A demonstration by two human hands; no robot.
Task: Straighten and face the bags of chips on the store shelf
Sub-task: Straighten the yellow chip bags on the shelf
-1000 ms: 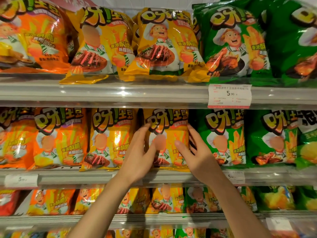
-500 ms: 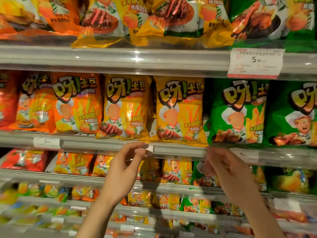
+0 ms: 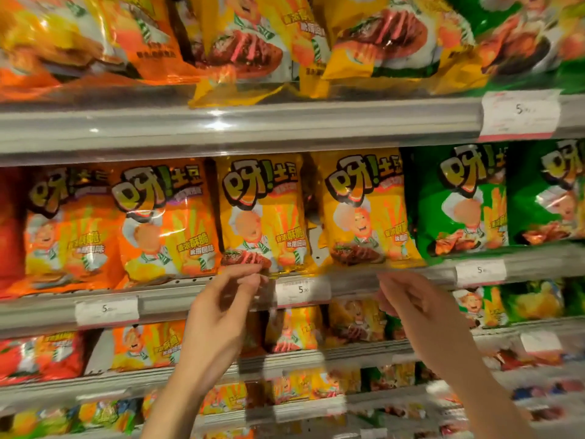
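Two yellow chip bags stand upright and face forward on the middle shelf, the left yellow bag (image 3: 262, 213) and the right yellow bag (image 3: 367, 207), with a dark gap between them. My left hand (image 3: 221, 315) hovers in front of the middle shelf rail (image 3: 177, 299), fingers loosely curled, its fingertips just at the left yellow bag's bottom edge. My right hand (image 3: 421, 312) hangs below the right yellow bag, fingers relaxed, holding nothing. The view is blurred.
Orange bags (image 3: 164, 223) stand left of the yellow ones and green bags (image 3: 459, 198) to the right. Leaning bags (image 3: 247, 42) overhang the top shelf. A price tag (image 3: 302, 291) sits on the rail between my hands. Lower shelves (image 3: 316, 356) hold smaller bags.
Both hands came off the right yellow bag and dropped below the middle shelf rail. The view tilted down and moved closer to the shelves.
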